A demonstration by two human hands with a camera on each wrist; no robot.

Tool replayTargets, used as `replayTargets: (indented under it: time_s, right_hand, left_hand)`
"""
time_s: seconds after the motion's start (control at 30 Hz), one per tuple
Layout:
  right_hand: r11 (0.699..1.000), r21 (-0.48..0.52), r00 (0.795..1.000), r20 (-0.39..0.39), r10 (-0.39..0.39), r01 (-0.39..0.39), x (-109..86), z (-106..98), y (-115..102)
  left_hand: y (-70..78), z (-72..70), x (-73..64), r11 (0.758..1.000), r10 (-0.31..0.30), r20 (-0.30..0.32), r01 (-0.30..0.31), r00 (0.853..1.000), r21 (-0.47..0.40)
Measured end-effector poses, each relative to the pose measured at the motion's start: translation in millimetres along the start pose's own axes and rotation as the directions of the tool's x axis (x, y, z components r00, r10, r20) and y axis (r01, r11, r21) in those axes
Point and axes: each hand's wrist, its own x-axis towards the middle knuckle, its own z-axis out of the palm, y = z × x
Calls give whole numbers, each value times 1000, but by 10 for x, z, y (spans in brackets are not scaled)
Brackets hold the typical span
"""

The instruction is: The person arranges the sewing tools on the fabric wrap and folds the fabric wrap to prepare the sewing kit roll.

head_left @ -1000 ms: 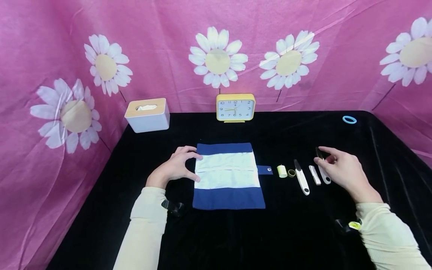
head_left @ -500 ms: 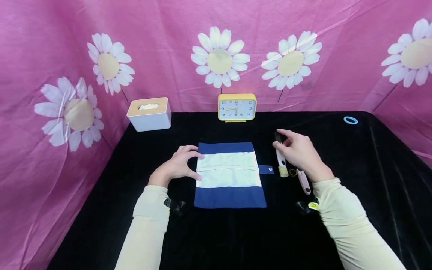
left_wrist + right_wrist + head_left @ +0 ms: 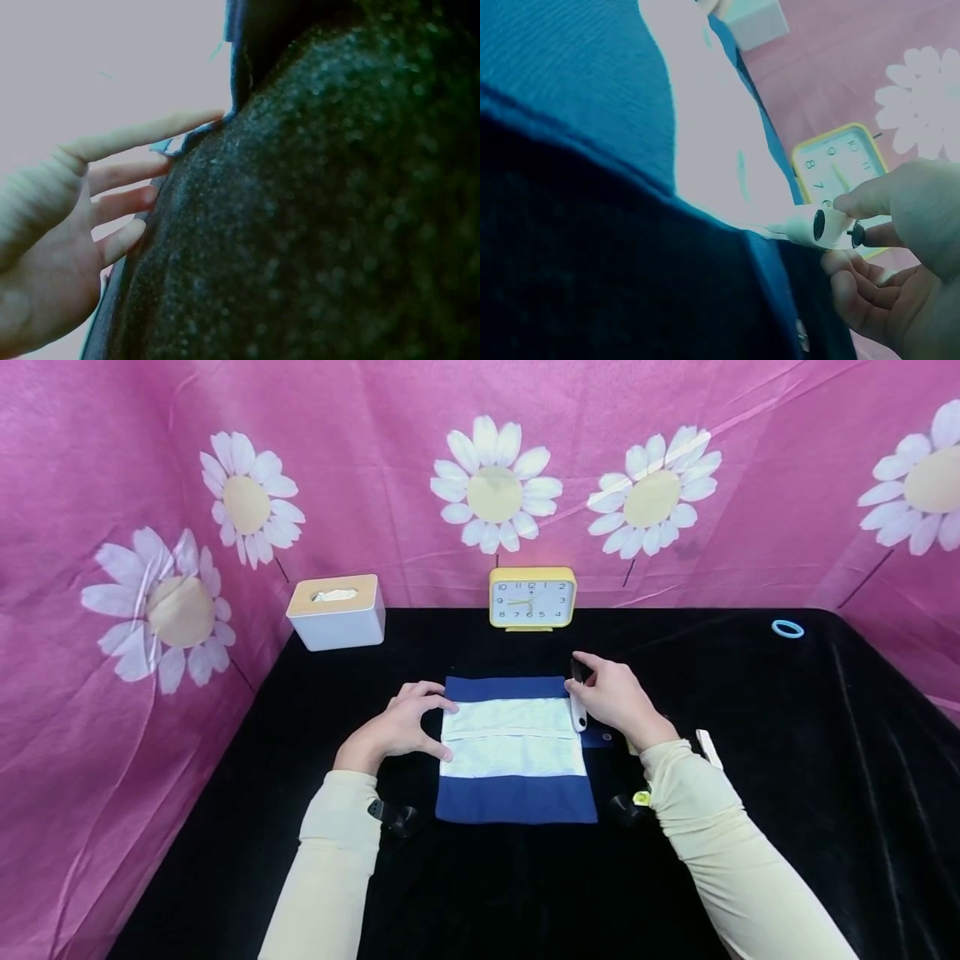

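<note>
A blue-and-white fabric pouch (image 3: 516, 756) lies unfolded in the head view, its blue snap strap (image 3: 598, 739) sticking out at the right. My left hand (image 3: 405, 727) touches the pouch's left edge with spread fingertips; in the left wrist view its fingers (image 3: 124, 176) look fairly straight. At the pouch's upper right edge, my right hand (image 3: 615, 695) pinches a slim white tool (image 3: 578, 708) with a dark tip. In the right wrist view, the tool's pale end (image 3: 804, 225) sits right at the pouch's white lining (image 3: 712, 142). My fingers cover part of the tool.
A small white item (image 3: 708, 748) shows beside my right forearm, which hides other small items. Farther back stand a tissue box (image 3: 337, 617) and a yellow clock (image 3: 532, 599). A blue ring (image 3: 787, 629) lies at the far right of the black cloth (image 3: 675, 643).
My right hand has carried the white tool leftward from the row of small items to the pouch's right edge, passing over the spool. My left hand has stayed at the left edge.
</note>
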Motion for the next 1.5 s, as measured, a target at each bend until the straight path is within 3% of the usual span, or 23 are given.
replayTargets:
  time_s: [0.5,1.5]
  right_hand:
    - [1000,14,1000,-28,1,-1,75,131,-32]
    - [998,54,999,-21,35,-33,72,132,33]
  left_hand:
    - [-1,4,9,1000,-6,4,6,1000,2]
    - [15,13,25,1000,-19,5,19,1000,0]
